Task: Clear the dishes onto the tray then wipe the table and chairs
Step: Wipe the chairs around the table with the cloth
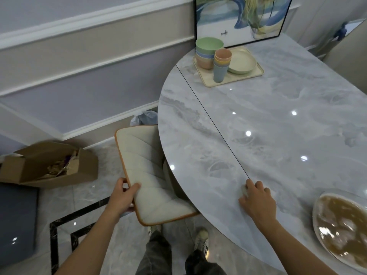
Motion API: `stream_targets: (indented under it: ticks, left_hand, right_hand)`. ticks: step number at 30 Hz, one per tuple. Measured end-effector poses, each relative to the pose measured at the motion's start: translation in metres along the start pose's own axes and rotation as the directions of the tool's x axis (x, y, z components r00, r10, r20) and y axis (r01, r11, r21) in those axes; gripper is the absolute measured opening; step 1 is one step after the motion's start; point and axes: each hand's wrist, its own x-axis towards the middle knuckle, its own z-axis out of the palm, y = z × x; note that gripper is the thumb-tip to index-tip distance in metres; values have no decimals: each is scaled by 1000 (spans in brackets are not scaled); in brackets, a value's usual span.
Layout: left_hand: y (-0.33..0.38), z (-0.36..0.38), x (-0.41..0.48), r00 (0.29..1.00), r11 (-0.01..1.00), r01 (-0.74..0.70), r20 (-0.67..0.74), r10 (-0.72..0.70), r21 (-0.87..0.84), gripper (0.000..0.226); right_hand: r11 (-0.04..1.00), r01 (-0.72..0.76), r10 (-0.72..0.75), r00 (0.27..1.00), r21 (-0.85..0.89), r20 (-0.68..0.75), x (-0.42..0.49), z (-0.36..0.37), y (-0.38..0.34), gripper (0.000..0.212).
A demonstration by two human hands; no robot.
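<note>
Dishes point(222, 58) sit on the tray point(238, 79) at the table's point(278, 116) far end; my left hand point(123, 197) grips the chair point(151, 175) beside the table, my right hand point(258, 199) pinches a white wad point(244, 190) on it, so I'd wipe next.

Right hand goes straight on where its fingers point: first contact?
Likely nothing soon: the right hand, curled over a whitish wad, faces bare table. The tray stands far ahead, perhaps slightly right of that line.
</note>
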Motion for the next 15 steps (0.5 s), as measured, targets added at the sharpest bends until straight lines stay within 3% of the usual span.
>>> stream_targets:
  ticks: [6, 10, 12, 15]
  left_hand:
    - [11, -31, 17, 983, 999, 17, 182, -23, 37, 38]
    - [30, -53, 45, 978, 996, 4, 209, -22, 88, 41]
    - [39, -64, 64, 980, 995, -17, 198, -3, 97, 40]
    - [52, -77, 89, 983, 998, -41, 178, 50, -49, 39]
  right_hand:
    - [884, -17, 27, 1000, 468, -15, 34, -29, -75, 26]
    - [676, -73, 65, 997, 734, 39, 62, -45, -156, 7]
    - [593, -82, 39, 997, 801, 73, 78, -48, -199, 7]
    - [565, -41, -47, 996, 824, 82, 106, -49, -266, 6]
